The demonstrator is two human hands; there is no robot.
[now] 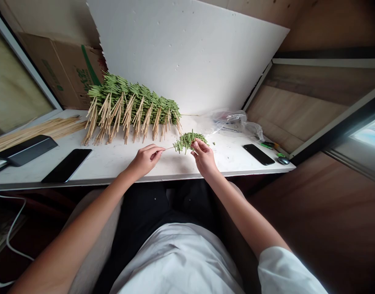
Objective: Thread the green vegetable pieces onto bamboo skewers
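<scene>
The left hand (pixel 149 160) pinches one end of a thin stick (pixel 169 148) between thumb and fingers; the other fingers curl under, and the end inside the grip is hidden. The stick runs toward the right hand and carries short green pieces (pixel 178 145) set crosswise, just above the front part of the bench (pixel 230 164). Its far end is lost among the green. The right hand (pixel 203 157) is at these pieces, thumb and forefinger drawn narrow; whether they grip a piece or the stick's tip cannot be told. Just behind lies a loose green pile (pixel 202 139), partly covered by the right hand, so where it ends and the threaded pieces begin is hard to make out.

Farther back on the left, a large stack of filled skewers (pixel 135 102) shows bare stick ends fanned in bunches toward the front; the layers beneath are hidden. Bare sticks (pixel 52 128) lie left of it, cut off by the frame edge. The stack hides part of a cardboard box (pixel 67 73), whose printing is too blurred to read. A clear plastic bag (pixel 233 119) lies crumpled at the right, its contents indistinct, behind a dark phone (pixel 258 154)
</scene>
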